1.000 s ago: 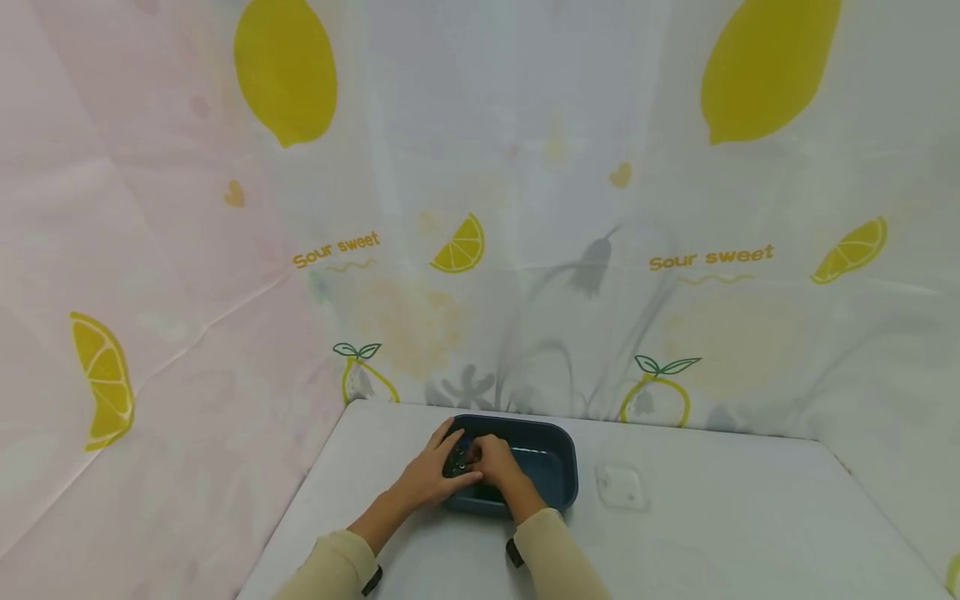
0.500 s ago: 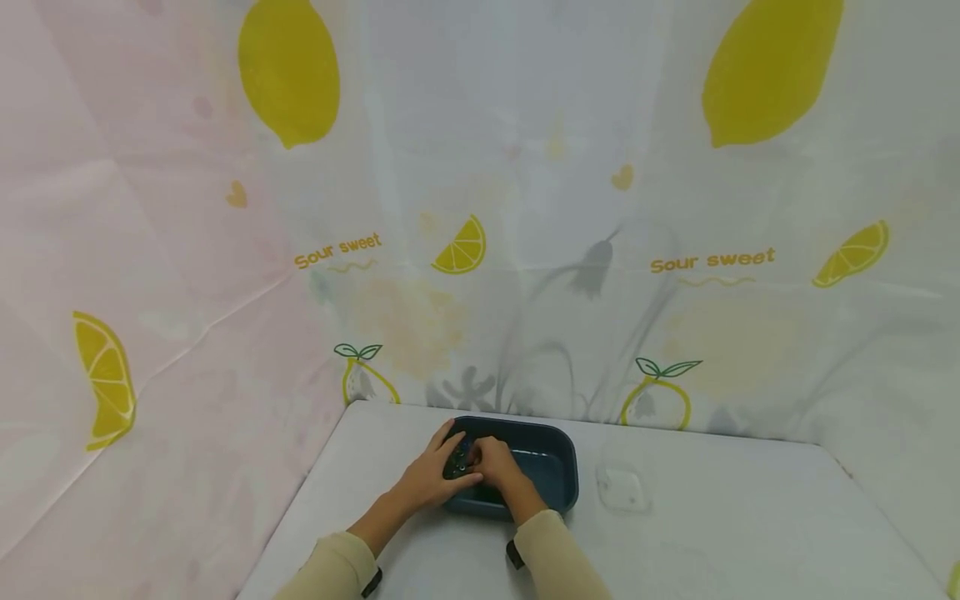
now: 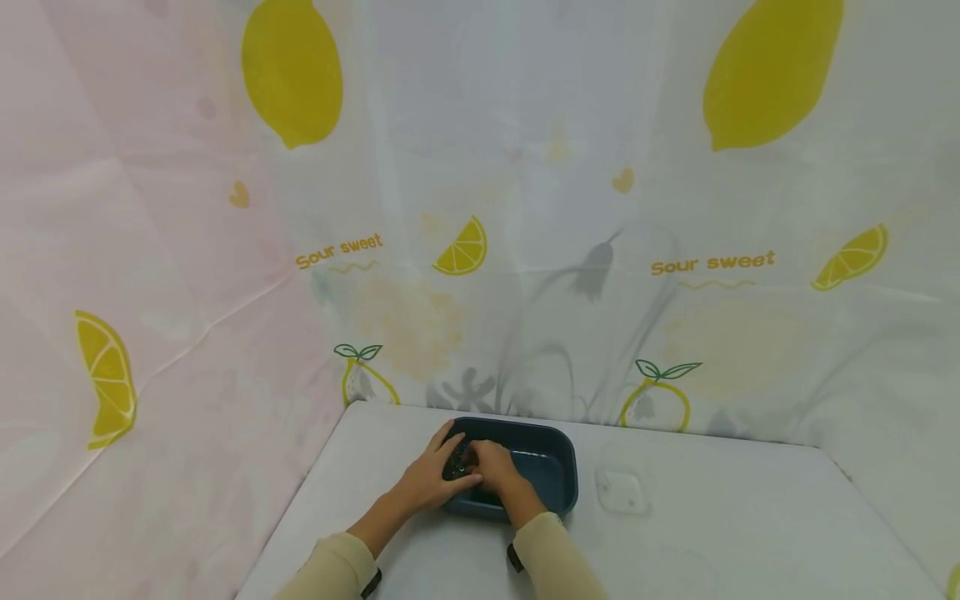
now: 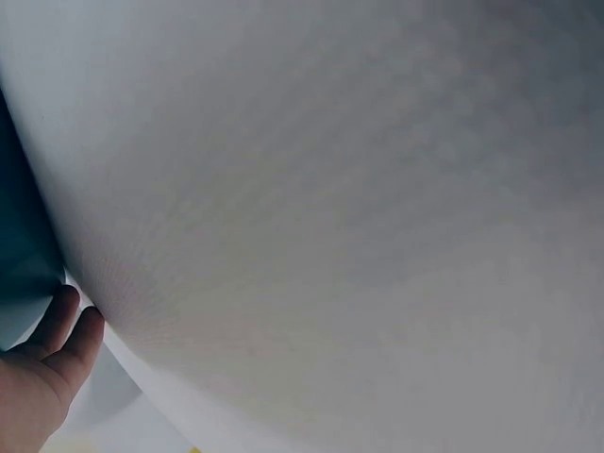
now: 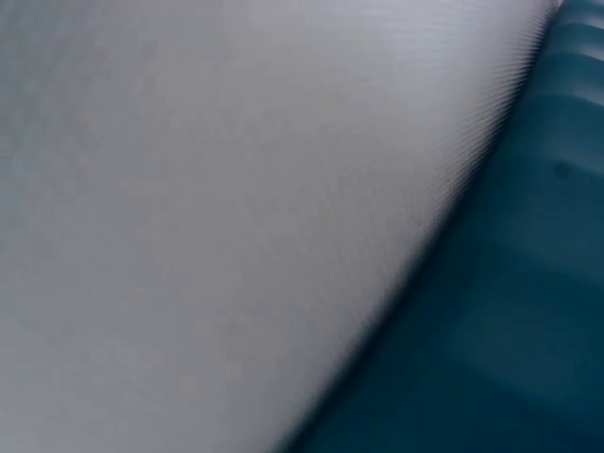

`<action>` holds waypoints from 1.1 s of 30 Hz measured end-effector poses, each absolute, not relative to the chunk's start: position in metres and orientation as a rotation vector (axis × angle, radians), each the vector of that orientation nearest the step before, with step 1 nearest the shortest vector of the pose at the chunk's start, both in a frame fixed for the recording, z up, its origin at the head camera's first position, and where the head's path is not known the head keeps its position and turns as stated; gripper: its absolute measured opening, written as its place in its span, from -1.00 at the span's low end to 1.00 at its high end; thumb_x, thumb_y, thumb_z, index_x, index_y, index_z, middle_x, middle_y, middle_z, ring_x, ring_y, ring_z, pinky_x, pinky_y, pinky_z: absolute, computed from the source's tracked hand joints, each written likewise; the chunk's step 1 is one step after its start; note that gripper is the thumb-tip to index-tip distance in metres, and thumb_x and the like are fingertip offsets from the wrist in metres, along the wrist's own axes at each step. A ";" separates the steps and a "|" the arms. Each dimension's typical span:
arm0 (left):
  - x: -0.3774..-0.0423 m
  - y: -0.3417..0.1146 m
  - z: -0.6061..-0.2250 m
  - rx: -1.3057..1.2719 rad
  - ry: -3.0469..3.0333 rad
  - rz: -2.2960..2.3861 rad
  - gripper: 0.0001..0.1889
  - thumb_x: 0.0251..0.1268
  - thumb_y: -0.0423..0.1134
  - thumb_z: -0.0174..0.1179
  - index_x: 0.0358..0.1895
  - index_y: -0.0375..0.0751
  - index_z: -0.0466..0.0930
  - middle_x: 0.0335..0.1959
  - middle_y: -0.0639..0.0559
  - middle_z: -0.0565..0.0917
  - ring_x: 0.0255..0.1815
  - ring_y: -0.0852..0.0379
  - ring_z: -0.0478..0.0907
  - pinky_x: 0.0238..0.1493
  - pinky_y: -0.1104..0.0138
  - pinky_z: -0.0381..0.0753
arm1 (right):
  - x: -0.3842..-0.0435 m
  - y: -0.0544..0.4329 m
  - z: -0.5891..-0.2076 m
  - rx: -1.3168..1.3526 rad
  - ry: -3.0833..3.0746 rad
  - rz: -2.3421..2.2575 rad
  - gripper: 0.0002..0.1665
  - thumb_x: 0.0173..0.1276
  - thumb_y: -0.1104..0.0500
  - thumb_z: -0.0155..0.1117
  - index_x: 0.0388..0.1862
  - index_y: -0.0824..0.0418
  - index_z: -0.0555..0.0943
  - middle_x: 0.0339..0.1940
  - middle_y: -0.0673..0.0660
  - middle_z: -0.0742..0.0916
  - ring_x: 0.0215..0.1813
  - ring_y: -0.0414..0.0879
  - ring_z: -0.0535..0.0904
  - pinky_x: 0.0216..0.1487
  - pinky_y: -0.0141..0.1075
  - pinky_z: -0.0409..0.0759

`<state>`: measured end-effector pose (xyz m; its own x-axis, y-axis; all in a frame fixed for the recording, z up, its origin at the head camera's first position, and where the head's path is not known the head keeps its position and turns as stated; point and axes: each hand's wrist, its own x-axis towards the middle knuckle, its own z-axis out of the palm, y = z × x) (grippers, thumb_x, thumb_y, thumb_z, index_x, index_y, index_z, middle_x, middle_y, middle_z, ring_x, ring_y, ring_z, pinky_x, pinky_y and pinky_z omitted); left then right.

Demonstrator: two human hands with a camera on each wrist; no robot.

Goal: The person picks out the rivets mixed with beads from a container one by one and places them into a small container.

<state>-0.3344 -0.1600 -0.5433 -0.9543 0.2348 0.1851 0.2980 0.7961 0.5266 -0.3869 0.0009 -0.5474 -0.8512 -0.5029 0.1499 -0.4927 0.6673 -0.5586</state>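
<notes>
In the head view a dark blue rectangular basin [image 3: 555, 475] stands on the white table. My left hand [image 3: 429, 477] lies over its left end, fingers spread along the rim and thumb stretched inward. Two of its fingers [image 4: 75, 344] show against the basin's outer side in the left wrist view. Between the hands, inside the basin, is a dark thing [image 3: 454, 463] with small light glints, mostly hidden; I cannot tell its kind. My right hand [image 3: 493, 467] reaches into the basin with curled fingers, pinching at that dark thing. The right wrist view shows only the basin's wall [image 5: 510, 311] and white tabletop.
A small clear plastic container [image 3: 622, 490] sits on the white table [image 3: 720, 517] right of the basin. A lemon-print cloth [image 3: 525, 208] hangs close behind the table's back edge and along its left side.
My right fingers have shifted slightly at the dark thing. The left hand and the basin stay in place.
</notes>
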 end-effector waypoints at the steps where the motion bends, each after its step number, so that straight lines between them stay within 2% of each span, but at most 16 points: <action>1: -0.334 -0.160 -0.543 -0.428 -2.870 -0.875 -0.10 0.21 0.36 0.20 0.49 -0.14 0.27 0.60 -0.14 0.06 0.37 -0.22 0.42 0.17 -0.14 0.51 | -0.387 0.001 -0.548 -0.850 2.855 -0.973 -0.91 0.24 0.31 0.39 -0.26 0.22 0.69 -0.39 0.07 0.73 -0.33 -0.11 0.61 -0.23 -0.20 0.59; 11: -0.333 -0.161 -0.542 -0.398 -2.878 -0.904 -0.06 0.16 0.40 0.20 0.51 -0.10 0.25 0.61 -0.10 0.05 0.37 -0.22 0.42 0.18 -0.16 0.50 | -0.390 0.004 -0.552 -0.767 2.804 -1.225 -0.93 0.18 0.35 0.35 -0.35 0.28 0.74 -0.45 0.08 0.74 -0.42 -0.21 0.54 -0.38 -0.34 0.53; 18: -0.334 -0.161 -0.543 -0.391 -2.877 -0.900 -0.06 0.16 0.40 0.20 0.49 -0.11 0.27 0.60 -0.11 0.07 0.35 -0.21 0.45 0.16 -0.16 0.51 | -0.390 0.004 -0.551 -0.758 2.808 -1.293 -0.89 0.11 0.39 0.33 -0.38 0.30 0.76 -0.45 0.12 0.77 -0.41 -0.20 0.58 -0.37 -0.33 0.57; 26: -0.334 -0.159 -0.542 -0.384 -2.870 -0.892 -0.05 0.15 0.36 0.25 0.48 -0.17 0.28 0.60 -0.13 0.08 0.32 -0.23 0.46 0.10 -0.16 0.53 | -0.385 0.004 -0.542 -0.833 2.862 -1.444 -0.91 0.20 0.37 0.37 -0.31 0.32 0.76 -0.35 0.15 0.82 -0.27 -0.02 0.74 -0.25 -0.28 0.67; 33: -0.332 -0.158 -0.540 -0.361 -2.895 -0.908 -0.04 0.15 0.40 0.22 0.50 -0.15 0.26 0.61 -0.09 0.05 0.33 -0.22 0.45 0.12 -0.15 0.53 | -0.378 0.012 -0.535 -0.775 2.861 -1.493 -0.94 0.19 0.36 0.40 -0.33 0.30 0.76 -0.38 0.12 0.81 -0.31 -0.07 0.75 -0.28 -0.34 0.66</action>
